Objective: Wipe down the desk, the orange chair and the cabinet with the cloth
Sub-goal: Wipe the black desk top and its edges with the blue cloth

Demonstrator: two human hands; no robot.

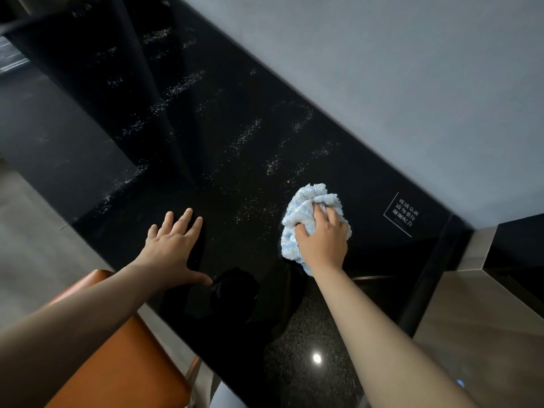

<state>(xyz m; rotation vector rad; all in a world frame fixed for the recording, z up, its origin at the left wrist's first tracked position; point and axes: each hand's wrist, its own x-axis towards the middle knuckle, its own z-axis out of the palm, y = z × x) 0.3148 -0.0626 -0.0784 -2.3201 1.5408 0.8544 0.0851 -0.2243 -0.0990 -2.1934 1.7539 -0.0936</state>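
Right hand (322, 240) clutching the bunched pale-blue fluffy cloth (306, 213) on the glossy black glass desk (235, 148), left hand (173, 245) flat and empty; overlapping strokes toward far-left speckled streaks advised.

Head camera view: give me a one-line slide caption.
Wiping the black desk: right grip clutches a bunched blue cloth, left grip rests flat beside it.

Blue cloth (304, 203) on black desk (235, 113)

The fluffy blue cloth (306, 201) sits bunched up on the shiny black desk (235, 160), near its far edge. White specks streak the desk. The orange chair (123, 372) stands at its near edge.
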